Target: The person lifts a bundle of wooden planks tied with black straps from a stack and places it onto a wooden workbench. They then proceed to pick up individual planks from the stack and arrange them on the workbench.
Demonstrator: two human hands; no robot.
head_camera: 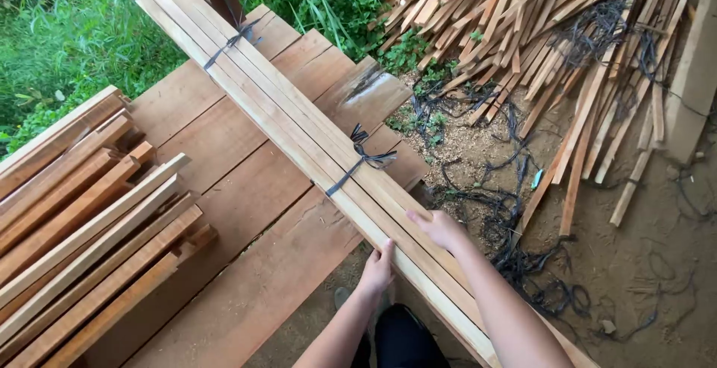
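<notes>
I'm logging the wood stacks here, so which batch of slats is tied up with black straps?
The long pale bundle running diagonally across the plank platform, under both hands. The stack at left and the heap on the ground lie loose.
</notes>
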